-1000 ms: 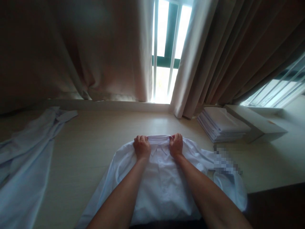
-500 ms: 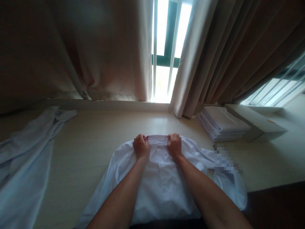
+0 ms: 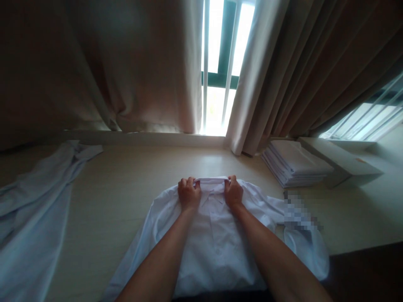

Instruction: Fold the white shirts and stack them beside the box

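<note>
A white button-up shirt [image 3: 217, 239] lies front side up on the pale surface [image 3: 126, 176], its collar toward the window. My left hand [image 3: 189, 193] grips the left end of the collar [image 3: 212, 180], fingers curled over the edge. At the collar's other end, my right hand [image 3: 233, 193] pinches the cloth the same way. The collar is drawn straight between both hands. One sleeve spreads out to the right, partly behind a blurred patch; my forearms cover parts of the shirt's body.
More white garments [image 3: 47, 201] lie loosely at the left. A stack of folded white cloth [image 3: 296, 163] sits at the back right beside a box-like block [image 3: 343, 161]. Long curtains [image 3: 151, 67] hang along the back around a bright barred window [image 3: 217, 105].
My hands still hold the collar, with the right hand slightly farther right and its fingers shifted along the edge. The view has moved a little; the other things stay put.
</note>
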`<state>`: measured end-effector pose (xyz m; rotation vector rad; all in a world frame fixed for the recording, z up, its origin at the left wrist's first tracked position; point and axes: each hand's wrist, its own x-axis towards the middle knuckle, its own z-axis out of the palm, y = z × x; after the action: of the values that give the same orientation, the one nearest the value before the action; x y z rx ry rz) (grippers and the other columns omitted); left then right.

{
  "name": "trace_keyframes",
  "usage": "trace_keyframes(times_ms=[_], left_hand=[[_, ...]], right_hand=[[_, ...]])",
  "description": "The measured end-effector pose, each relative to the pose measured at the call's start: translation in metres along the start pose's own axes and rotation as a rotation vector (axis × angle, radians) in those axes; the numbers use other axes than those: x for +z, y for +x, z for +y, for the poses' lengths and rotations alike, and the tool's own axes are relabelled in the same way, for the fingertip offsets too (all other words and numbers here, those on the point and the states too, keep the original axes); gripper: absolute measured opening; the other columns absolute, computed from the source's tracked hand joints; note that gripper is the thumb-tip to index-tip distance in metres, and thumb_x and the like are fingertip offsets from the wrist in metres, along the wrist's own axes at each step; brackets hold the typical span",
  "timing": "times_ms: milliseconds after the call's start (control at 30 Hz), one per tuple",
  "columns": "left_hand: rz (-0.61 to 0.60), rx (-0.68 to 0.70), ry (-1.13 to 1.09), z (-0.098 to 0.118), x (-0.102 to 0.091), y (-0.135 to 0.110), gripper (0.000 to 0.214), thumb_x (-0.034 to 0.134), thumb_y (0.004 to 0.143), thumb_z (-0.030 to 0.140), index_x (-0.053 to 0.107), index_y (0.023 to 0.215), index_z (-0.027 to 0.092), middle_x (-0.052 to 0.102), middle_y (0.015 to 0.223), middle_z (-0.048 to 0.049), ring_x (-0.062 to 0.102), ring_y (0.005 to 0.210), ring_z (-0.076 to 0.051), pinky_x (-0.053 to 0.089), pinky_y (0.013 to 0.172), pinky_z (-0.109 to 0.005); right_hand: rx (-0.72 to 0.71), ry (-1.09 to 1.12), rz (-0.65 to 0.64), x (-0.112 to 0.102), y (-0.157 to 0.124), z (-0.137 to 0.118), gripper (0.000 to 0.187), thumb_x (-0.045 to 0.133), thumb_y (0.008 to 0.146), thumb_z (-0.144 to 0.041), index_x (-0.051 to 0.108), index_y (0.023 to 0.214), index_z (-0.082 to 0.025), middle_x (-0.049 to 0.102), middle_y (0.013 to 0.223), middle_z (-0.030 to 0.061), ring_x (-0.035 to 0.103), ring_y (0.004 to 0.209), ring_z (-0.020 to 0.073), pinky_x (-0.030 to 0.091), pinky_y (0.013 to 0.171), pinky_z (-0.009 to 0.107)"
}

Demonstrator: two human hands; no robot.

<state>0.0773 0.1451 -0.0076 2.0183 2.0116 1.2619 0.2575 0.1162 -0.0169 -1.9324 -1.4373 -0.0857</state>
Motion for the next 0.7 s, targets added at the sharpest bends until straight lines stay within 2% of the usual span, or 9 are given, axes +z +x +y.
trace_keyframes(times_ms=[100,300,367,500,567,700], left_hand=[[0.008,-0.039,-0.027,-0.0029,-0.0001,0.0004,0.023,0.046,0.090,0.037,0.064,0.096,0.023,0.058,0.093,-0.0085,0.054,0.093,-0.024,0.041,0.086,-0.035],[-0.045,-0.100,-0.099,-0.0036,0.0026,-0.0002,0.024,0.041,0.093,0.034,0.058,0.108,0.025,0.067,0.096,-0.0052,0.061,0.086,-0.019,0.042,0.073,-0.028],[-0.060,-0.118,-0.106,-0.0021,0.0033,-0.0007,0.025,0.040,0.094,0.036,0.058,0.108,0.026,0.068,0.094,-0.0047,0.062,0.085,-0.020,0.041,0.070,-0.028],[-0.076,-0.111,-0.126,0.0003,0.0035,-0.0012,0.029,0.035,0.095,0.039,0.058,0.108,0.027,0.070,0.099,-0.0047,0.063,0.089,-0.019,0.041,0.071,-0.027],[-0.072,-0.108,-0.133,0.0000,0.0036,-0.0009,0.030,0.035,0.096,0.039,0.059,0.107,0.026,0.070,0.101,-0.0053,0.063,0.091,-0.020,0.042,0.073,-0.028],[-0.058,-0.116,-0.137,-0.0029,0.0040,0.0008,0.030,0.035,0.095,0.038,0.061,0.103,0.025,0.069,0.102,-0.0058,0.062,0.093,-0.019,0.043,0.077,-0.028]], right_hand=[[0.079,-0.023,-0.024,-0.0013,0.0016,-0.0015,0.019,0.039,0.097,-0.029,0.051,0.108,-0.019,0.065,0.079,0.0035,0.058,0.069,0.0186,0.030,0.061,0.026],[0.226,0.080,0.021,-0.0027,0.0073,-0.0006,0.029,0.034,0.094,-0.029,0.051,0.114,-0.016,0.068,0.082,0.0074,0.061,0.073,0.0220,0.034,0.062,0.028],[0.203,0.116,0.012,-0.0034,0.0070,-0.0006,0.032,0.035,0.094,-0.032,0.051,0.116,-0.017,0.068,0.087,0.0075,0.062,0.077,0.0220,0.037,0.065,0.028],[0.017,0.177,-0.015,-0.0037,0.0051,-0.0019,0.033,0.041,0.093,-0.039,0.052,0.118,-0.020,0.064,0.109,0.0082,0.059,0.094,0.0204,0.039,0.075,0.027],[0.036,0.169,-0.011,-0.0023,0.0054,-0.0014,0.028,0.038,0.094,-0.036,0.055,0.109,-0.020,0.065,0.102,0.0076,0.060,0.091,0.0200,0.038,0.074,0.027],[0.182,0.144,0.038,0.0009,0.0084,0.0027,0.027,0.034,0.096,-0.035,0.056,0.097,-0.020,0.066,0.086,0.0075,0.059,0.076,0.0212,0.035,0.065,0.028]])
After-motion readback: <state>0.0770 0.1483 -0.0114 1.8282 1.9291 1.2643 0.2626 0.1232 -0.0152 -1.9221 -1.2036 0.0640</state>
